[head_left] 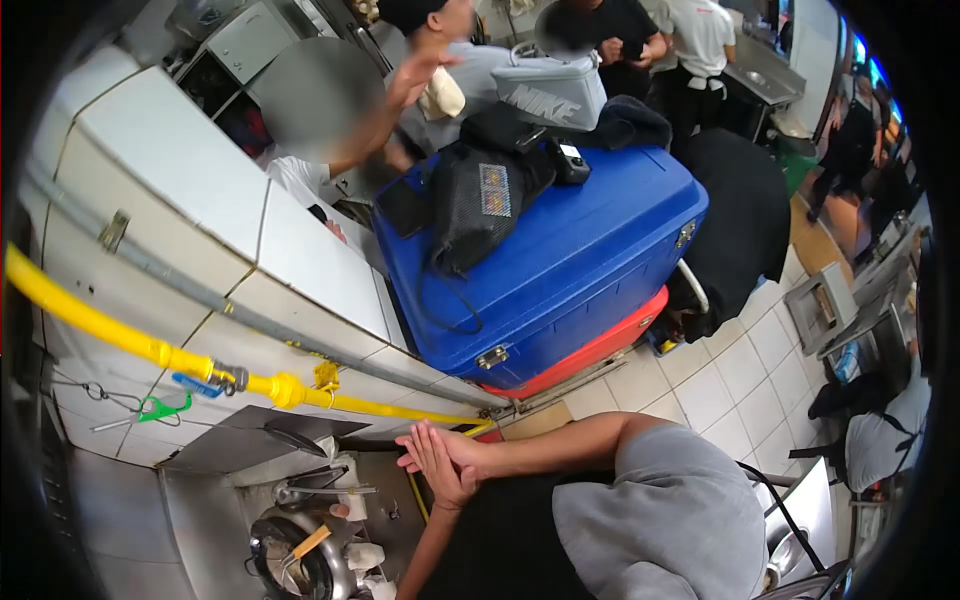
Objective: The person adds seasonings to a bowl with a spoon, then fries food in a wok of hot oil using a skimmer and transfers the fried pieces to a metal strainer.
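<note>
A yellow pipe (290, 391) runs along the tiled wall (100, 275), near the joined hands: the left hand (440, 470) lies flat against the right hand (470, 452), fingers straight, no object visible, the space between palms hidden; toward the bottom a wooden-handled tool (310, 542) rests in a round pan (328, 572); beyond, a black mesh bag (475, 212) tops a blue cooler (570, 270)

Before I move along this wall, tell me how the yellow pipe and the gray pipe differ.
The yellow pipe carries a blue-handled valve; the gray pipe shows a metal clamp instead. The yellow pipe looks thicker, the gray pipe slimmer. The gray pipe runs higher, the yellow pipe lower. Both follow the tiled wall.
</note>
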Available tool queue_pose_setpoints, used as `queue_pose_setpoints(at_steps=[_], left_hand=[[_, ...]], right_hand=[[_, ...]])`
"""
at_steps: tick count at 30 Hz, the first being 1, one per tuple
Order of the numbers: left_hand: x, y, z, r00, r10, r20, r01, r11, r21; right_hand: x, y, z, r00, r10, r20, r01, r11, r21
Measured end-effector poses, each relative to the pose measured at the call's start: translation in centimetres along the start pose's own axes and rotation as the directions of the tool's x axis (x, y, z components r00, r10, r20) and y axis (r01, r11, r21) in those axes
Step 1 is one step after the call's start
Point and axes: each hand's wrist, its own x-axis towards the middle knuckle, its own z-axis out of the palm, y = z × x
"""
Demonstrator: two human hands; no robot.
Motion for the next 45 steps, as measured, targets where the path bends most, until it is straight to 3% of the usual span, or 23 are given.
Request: queue_pose_setpoints(at_steps=[1, 2, 5, 7, 9, 15, 18, 22, 24, 27, 29, 30, 31, 32, 33, 34, 35, 37, 39, 40, 42, 45], left_hand=[[0.4, 0.4, 0.5, 1.0, -0.012, 0.016, 0.012, 1.0, 0.018], [0.9, 0.9, 1.1, 0.998, -0.054, 0.03, 0.053, 0.998, 0.029], [1.7, 1.3, 2.4, 0.987, -0.157, 0.032, 0.154, 0.985, 0.079], [0.8, 0.8, 3.3, 0.992, -0.114, 0.061, 0.104, 0.982, 0.156], [0.3, 1.4, 3.6, 0.986, -0.158, 0.054, 0.147, 0.975, 0.169], [-0.7, 2.5, 3.4, 0.931, -0.35, 0.106, 0.318, 0.918, 0.238], [-1.6, 2.0, 3.8, 0.961, -0.278, 0.006, 0.262, 0.912, 0.315], [-1.2, 3.1, 3.1, 0.91, -0.405, 0.084, 0.379, 0.897, 0.228], [-2.8, 2.2, 3.9, 0.946, -0.321, -0.043, 0.315, 0.884, 0.345], [-4.7, 1.5, 3.3, 0.912, -0.407, -0.045, 0.39, 0.831, 0.397], [-5.5, 0.5, 3.0, 0.885, -0.466, -0.007, 0.423, 0.797, 0.431], [-5.6, 0.0, 3.5, 0.876, -0.48, 0.048, 0.416, 0.801, 0.431], [-5.4, -0.4, 3.2, 0.854, -0.516, 0.072, 0.458, 0.808, 0.37], [-4.4, 0.4, 3.2, 0.771, -0.631, 0.085, 0.634, 0.773, -0.022], [-6.6, -2.2, 4.2, 0.778, -0.618, 0.117, 0.628, 0.755, -0.188], [-6.2, -1.4, 4.0, 0.736, -0.654, 0.176, 0.677, 0.71, -0.193], [-5.2, -0.5, 3.8, 0.713, -0.657, 0.247, 0.698, 0.697, -0.16], [-5.2, -1.0, 4.8, 0.697, -0.631, 0.34, 0.7, 0.701, -0.134], [-6.8, -4.3, 6.3, 0.715, -0.54, 0.443, 0.66, 0.732, -0.172], [-5.4, -3.3, 6.4, 0.726, -0.496, 0.477, 0.615, 0.778, -0.128], [-3.2, -1.9, 6.9, 0.756, -0.404, 0.515, 0.567, 0.798, -0.206], [-4.0, -5.6, 8.5, 0.819, -0.301, 0.489, 0.484, 0.82, -0.306]], right_hand=[[-0.8, -1.6, 0.6, 0.996, -0.049, -0.068, 0.049, 0.999, 0.008], [-0.5, -2.3, 0.2, 0.991, 0.075, -0.112, -0.053, 0.982, 0.184], [-1.3, -4.0, -0.4, 0.981, 0.16, -0.109, -0.122, 0.948, 0.294], [-1.8, -4.8, -0.7, 0.979, 0.198, -0.054, -0.172, 0.935, 0.311], [-2.2, -5.5, -0.4, 0.967, 0.24, -0.085, -0.22, 0.956, 0.195], [-2.0, -5.0, -1.3, 0.929, 0.371, -0.001, -0.368, 0.922, 0.117], [-2.2, -5.6, -0.5, 0.916, 0.402, 0.002, -0.402, 0.914, 0.049], [-2.1, -5.1, -0.5, 0.914, 0.406, -0.018, -0.404, 0.913, 0.052], [-2.0, -4.3, -0.9, 0.913, 0.407, -0.024, -0.405, 0.912, 0.066], [-1.7, -3.0, -2.2, 0.925, 0.379, 0.017, -0.38, 0.925, 0.023], [-1.8, -1.8, -3.4, 0.967, 0.217, 0.134, -0.217, 0.976, -0.008], [-3.3, -6.4, -0.1, 0.956, 0.282, 0.083, -0.268, 0.952, -0.151], [-3.7, -6.3, -0.9, 0.949, 0.309, 0.068, -0.292, 0.939, -0.181], [-3.6, -5.9, -2.0, 0.945, 0.325, 0.041, -0.31, 0.928, -0.209], [-2.5, -2.8, -4.4, 0.967, 0.251, 0.046, -0.235, 0.946, -0.222], [-3.5, -4.1, -4.7, 0.951, 0.288, 0.11, -0.258, 0.939, -0.228], [-3.3, -3.7, -5.8, 0.95, 0.305, 0.061, -0.283, 0.929, -0.241], [-5.2, -5.8, -4.5, 0.92, 0.316, -0.231, -0.364, 0.908, -0.206], [-6.8, -7.0, -4.4, 0.937, 0.214, -0.276, -0.282, 0.929, -0.238], [-7.4, -7.5, -4.5, 0.948, 0.148, -0.281, -0.227, 0.934, -0.275], [-8.2, -8.1, -5.3, 0.938, 0.054, -0.341, -0.179, 0.92, -0.348], [-9.3, -8.9, -4.9, 0.908, -0.076, -0.413, -0.116, 0.9, -0.42]])
